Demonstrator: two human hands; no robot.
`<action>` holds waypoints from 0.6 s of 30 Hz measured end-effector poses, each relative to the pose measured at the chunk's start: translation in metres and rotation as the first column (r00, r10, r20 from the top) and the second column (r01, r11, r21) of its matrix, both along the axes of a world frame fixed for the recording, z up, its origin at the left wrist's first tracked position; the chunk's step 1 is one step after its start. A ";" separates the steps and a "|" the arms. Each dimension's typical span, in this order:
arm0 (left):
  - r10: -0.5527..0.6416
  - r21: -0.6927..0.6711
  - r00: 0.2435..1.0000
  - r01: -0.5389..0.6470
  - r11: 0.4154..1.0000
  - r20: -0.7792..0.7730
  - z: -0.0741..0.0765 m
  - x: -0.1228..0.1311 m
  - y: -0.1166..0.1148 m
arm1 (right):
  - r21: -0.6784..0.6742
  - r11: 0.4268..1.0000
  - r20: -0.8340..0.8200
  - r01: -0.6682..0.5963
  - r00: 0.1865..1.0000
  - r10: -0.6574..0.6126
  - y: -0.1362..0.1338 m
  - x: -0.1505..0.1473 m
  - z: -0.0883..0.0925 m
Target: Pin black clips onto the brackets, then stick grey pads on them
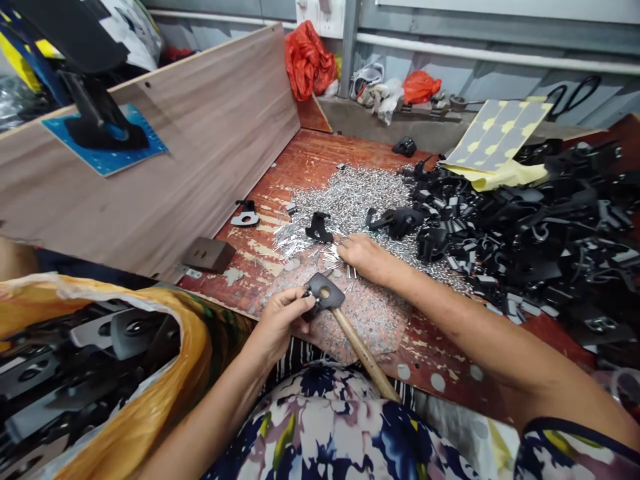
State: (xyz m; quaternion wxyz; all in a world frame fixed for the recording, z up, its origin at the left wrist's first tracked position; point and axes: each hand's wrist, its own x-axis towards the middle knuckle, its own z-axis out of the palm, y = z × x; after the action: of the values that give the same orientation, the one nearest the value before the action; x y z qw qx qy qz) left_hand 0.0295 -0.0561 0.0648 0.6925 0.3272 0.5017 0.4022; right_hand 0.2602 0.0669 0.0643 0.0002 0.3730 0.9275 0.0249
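Note:
My left hand [285, 313] pinches a black plastic bracket [326, 291] with a round hole, between thumb and fingers. Beneath that bracket a hammer's wooden handle [367, 357] slants toward my lap; its head is mostly hidden. At the near edge of a heap of thin metal pins [367, 190], my right hand [364, 257] has its fingers drawn together among the pins. Whatever lies between those fingertips is too small to make out. Just beyond them is another black bracket [319, 228], and more black parts [400, 221] rest on the heap.
A large pile of black parts [520, 240] covers the right side, with a sticker sheet [500, 137] on top. A wooden board [210, 127] walls the left. Near it sit a brown block [207, 255] and a bracket [245, 215]. A yellow sack [175, 373] holds parts.

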 end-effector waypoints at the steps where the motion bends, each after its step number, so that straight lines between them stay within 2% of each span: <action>1: 0.021 -0.007 0.999 -0.021 1.000 0.044 0.000 -0.001 0.000 | -0.002 1.000 -0.025 0.026 0.999 -0.026 -0.001 0.003 0.001; 3: 0.051 -0.019 0.991 -0.049 0.999 0.125 -0.001 -0.003 0.001 | -0.058 0.991 -0.170 0.123 0.977 -0.131 -0.009 0.010 0.005; 4: 0.062 -0.020 0.985 -0.059 0.998 0.161 -0.001 -0.004 0.001 | -0.117 0.977 -0.293 0.178 0.934 -0.205 -0.017 0.013 0.008; 5: 0.070 -0.019 0.979 -0.067 0.998 0.193 -0.001 -0.004 0.002 | -0.197 0.956 -0.432 0.216 0.856 -0.283 -0.026 0.015 0.013; 7: 0.070 -0.013 0.967 -0.069 0.998 0.247 -0.002 -0.004 0.002 | -0.360 0.909 -0.678 0.208 0.612 -0.408 -0.052 0.014 0.023; 9: 0.071 -0.009 0.953 -0.072 0.997 0.295 -0.001 -0.002 0.002 | -0.437 0.889 -0.803 0.135 0.387 -0.454 -0.082 0.006 0.032; 10: 0.077 -0.013 0.945 -0.077 0.997 0.317 -0.001 -0.001 0.002 | -0.432 0.896 -0.837 0.104 0.323 -0.441 -0.096 0.000 0.035; 11: 0.087 -0.019 0.938 -0.085 0.996 0.336 0.000 0.001 0.002 | -0.407 0.910 -0.863 0.082 0.293 -0.412 -0.108 -0.008 0.038; 13: 0.106 -0.034 0.927 -0.101 0.994 0.360 0.001 0.007 0.001 | -0.335 0.940 -0.896 0.062 0.288 -0.338 -0.124 -0.022 0.040; 18: 0.097 -0.026 0.929 -0.094 0.995 0.357 0.005 0.020 -0.004 | -0.247 0.966 -0.910 0.077 0.325 -0.259 -0.129 -0.043 0.034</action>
State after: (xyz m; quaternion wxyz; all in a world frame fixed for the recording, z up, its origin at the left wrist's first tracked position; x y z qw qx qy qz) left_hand 0.0499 -0.0599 0.0694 0.7530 0.2209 0.3844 0.4862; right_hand 0.2172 -0.0623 0.0980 -0.4978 0.4125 0.7148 -0.2666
